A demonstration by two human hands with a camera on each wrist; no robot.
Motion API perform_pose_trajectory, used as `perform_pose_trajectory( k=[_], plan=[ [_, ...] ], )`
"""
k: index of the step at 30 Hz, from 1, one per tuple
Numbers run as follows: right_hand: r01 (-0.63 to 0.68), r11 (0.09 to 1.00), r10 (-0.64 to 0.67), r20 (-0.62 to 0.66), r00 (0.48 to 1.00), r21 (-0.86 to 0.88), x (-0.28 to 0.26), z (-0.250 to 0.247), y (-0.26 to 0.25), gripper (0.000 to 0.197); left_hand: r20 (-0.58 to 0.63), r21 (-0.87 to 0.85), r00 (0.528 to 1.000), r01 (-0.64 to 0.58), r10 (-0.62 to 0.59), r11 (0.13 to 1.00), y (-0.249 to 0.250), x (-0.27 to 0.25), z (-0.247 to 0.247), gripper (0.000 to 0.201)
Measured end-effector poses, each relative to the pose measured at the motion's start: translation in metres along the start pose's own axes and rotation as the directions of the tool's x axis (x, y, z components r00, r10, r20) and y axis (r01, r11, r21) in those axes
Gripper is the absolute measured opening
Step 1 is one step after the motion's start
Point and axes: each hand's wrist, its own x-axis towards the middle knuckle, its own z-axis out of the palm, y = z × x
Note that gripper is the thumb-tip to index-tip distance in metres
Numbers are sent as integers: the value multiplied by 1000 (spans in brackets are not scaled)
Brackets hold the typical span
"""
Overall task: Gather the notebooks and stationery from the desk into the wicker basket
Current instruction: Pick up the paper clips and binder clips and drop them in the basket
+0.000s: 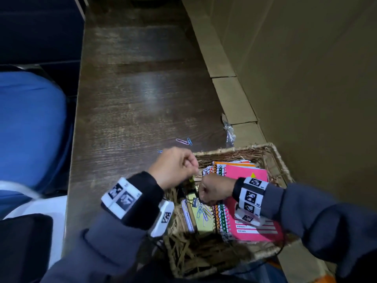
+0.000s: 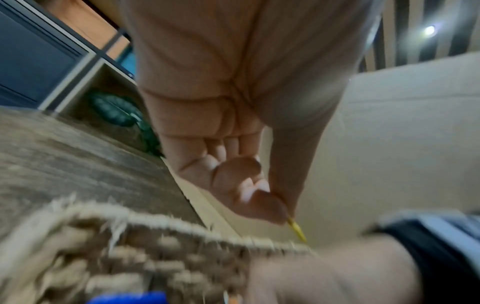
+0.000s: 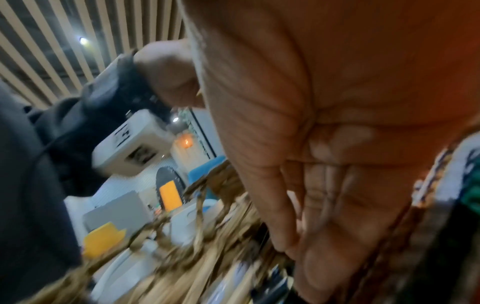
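Observation:
The wicker basket (image 1: 228, 150) sits at the desk's near right end and holds pink spiral notebooks (image 1: 244, 170), a yellow pad (image 1: 201, 224), a binder clip (image 1: 195, 201) and several coloured paper clips (image 1: 204, 213). My left hand (image 1: 175, 166) hovers at the basket's left rim (image 2: 155, 218). Its thumb and forefinger pinch a thin yellow paper clip (image 2: 296, 228). My right hand (image 1: 214, 189) is inside the basket just above the binder clip, fingers bunched and pointing down. The blurred right wrist view does not show whether the right hand (image 3: 324, 185) holds anything. Two loose paper clips (image 1: 183, 141) and a blue one (image 1: 160, 151) lie on the desk beyond my left hand.
The dark wooden desk (image 1: 132, 99) stretches away ahead. Cardboard panels (image 1: 234, 94) line its right side, with crumpled clear plastic (image 1: 229, 131) against them behind the basket. A blue chair (image 1: 30, 129) stands left of the desk.

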Motion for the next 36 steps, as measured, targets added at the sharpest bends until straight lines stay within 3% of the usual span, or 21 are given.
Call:
perform_pose_trajectory(
  k=[3, 6, 10, 14, 17, 21, 25, 27, 32, 36],
  plan=[
    [-10, 1000, 9, -168, 986, -4, -10, -24, 8, 17, 167, 171, 986, -23, -6, 985, 1, -5, 37, 11],
    [3, 1000, 6, -311, 950, 29, -21, -43, 18, 16, 325, 291, 941, -6, -93, 957, -4, -5, 68, 21],
    [27, 997, -2, -332, 943, 70, -31, -46, 27, 15, 390, 462, 895, 11, -215, 887, -9, -3, 88, 25],
    [43, 996, -18, -310, 951, 74, -37, -43, 30, 13, 383, 523, 885, 29, -266, 852, -8, -1, 86, 25],
    [73, 994, -46, -305, 951, 78, -43, -56, 25, 13, 307, 470, 933, 23, -188, 882, -4, 2, 64, 23],
    [122, 991, -92, -394, 914, 50, -43, -103, 3, 13, 80, 248, 993, 64, -86, 967, -2, 3, 12, 15],
    [140, 986, -165, -493, 854, -89, -16, -157, -26, 13, -141, 118, 981, 148, -131, 982, -28, 6, -39, 10],
    [103, 987, -152, -489, 859, -126, 12, -174, -37, 15, -222, 96, 957, 211, -185, 973, -51, 13, -51, 11],
    [-89, 912, -19, -259, 966, -400, 92, -166, -52, 18, -278, 160, 925, 312, -260, 937, -102, 27, -47, 18],
    [-114, 821, 62, -111, 992, -559, 130, -147, -48, 30, -273, 168, 925, 317, -265, 933, -123, 25, -30, 19]
  ],
)
